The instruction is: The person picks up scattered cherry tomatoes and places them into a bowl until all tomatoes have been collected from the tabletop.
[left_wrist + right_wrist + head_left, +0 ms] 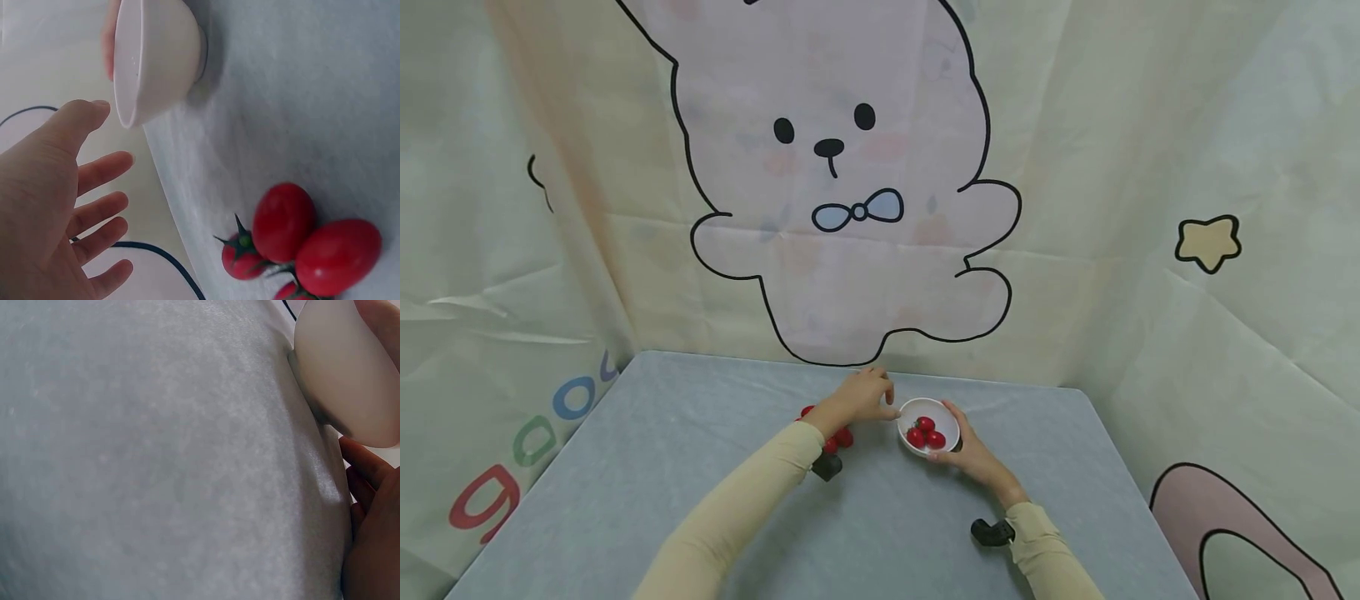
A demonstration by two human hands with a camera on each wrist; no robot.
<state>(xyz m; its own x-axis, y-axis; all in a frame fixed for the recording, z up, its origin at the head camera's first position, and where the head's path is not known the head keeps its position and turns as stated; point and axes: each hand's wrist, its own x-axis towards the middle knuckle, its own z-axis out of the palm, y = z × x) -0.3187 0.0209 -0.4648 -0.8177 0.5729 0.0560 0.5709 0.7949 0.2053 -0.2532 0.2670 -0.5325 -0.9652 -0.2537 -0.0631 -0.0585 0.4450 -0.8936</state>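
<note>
My right hand (972,457) holds a small white bowl (907,414) at its right side, with the thumb on the near side and fingers on the far side. Three red cherry tomatoes (936,439) lie inside the bowl. At the bowl's left rim is my left hand (863,395), its fingers loosely bent and nothing between them. The left wrist view shows the thumb close to the rim; I cannot tell whether they touch. Below the left wrist, several more cherry tomatoes (338,256) with green stems lie on the table, partly hidden by the forearm.
A pale grey-blue cloth covers the table (880,533). Behind it hangs a curtain (1045,333) with a cartoon bear, and similar fabric stands at both sides. A dark wrist camera (992,532) sits by the right wrist, another device (827,467) by the left.
</note>
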